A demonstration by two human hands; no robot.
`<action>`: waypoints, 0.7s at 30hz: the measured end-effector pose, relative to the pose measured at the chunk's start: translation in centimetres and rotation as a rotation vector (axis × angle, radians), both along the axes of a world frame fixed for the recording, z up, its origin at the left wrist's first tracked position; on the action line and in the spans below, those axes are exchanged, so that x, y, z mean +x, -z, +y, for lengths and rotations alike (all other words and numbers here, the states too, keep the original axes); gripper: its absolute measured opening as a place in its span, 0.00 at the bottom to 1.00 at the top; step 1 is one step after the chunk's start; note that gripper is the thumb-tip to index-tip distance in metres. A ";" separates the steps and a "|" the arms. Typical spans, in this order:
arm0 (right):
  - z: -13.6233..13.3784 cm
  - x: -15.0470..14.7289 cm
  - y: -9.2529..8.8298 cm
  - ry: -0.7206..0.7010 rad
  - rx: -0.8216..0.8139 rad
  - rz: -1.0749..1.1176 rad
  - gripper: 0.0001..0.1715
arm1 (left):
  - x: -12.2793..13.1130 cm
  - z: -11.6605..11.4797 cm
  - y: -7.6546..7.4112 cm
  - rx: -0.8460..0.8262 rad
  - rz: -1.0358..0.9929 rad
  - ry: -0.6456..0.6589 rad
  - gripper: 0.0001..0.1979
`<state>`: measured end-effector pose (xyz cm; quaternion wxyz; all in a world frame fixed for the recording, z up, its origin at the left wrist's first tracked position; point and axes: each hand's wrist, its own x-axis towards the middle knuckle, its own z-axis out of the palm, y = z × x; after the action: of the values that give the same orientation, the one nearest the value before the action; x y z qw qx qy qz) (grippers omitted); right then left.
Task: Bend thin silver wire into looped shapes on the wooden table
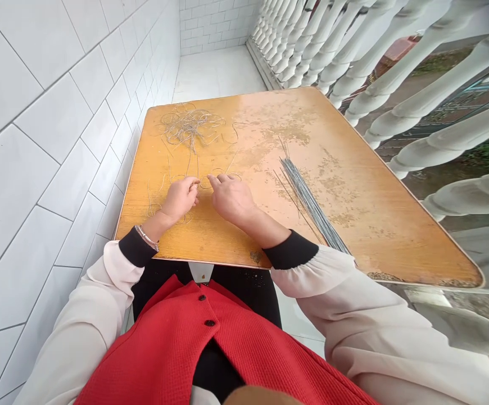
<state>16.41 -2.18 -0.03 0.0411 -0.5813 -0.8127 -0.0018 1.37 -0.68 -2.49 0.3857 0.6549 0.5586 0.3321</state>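
Note:
A loose tangle of thin silvery wire lies at the far left of the wooden table top. Strands run from it down to my hands. My left hand has its fingertips closed on a thin wire strand near the table's middle. A little to the right, my right hand rests with its fingers apart, the fingertips touching a wire loop. To the right of that hand lies a bundle of straight grey wire rods, with its near end hidden behind my right forearm.
A white tiled wall runs along the table's left side. White stone balusters line the right side, with a tiled floor beyond the far edge. Tan patches of wear mark the table top.

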 end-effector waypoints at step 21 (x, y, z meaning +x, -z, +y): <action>0.7 0.7 1.8 -0.125 0.043 0.144 0.24 | 0.3 0.1 0.2 -0.022 -0.021 0.073 0.12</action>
<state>17.14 -1.47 -1.83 0.1118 -0.5269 -0.8421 0.0253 1.70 -0.61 -2.72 0.4106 0.6670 0.5340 0.3183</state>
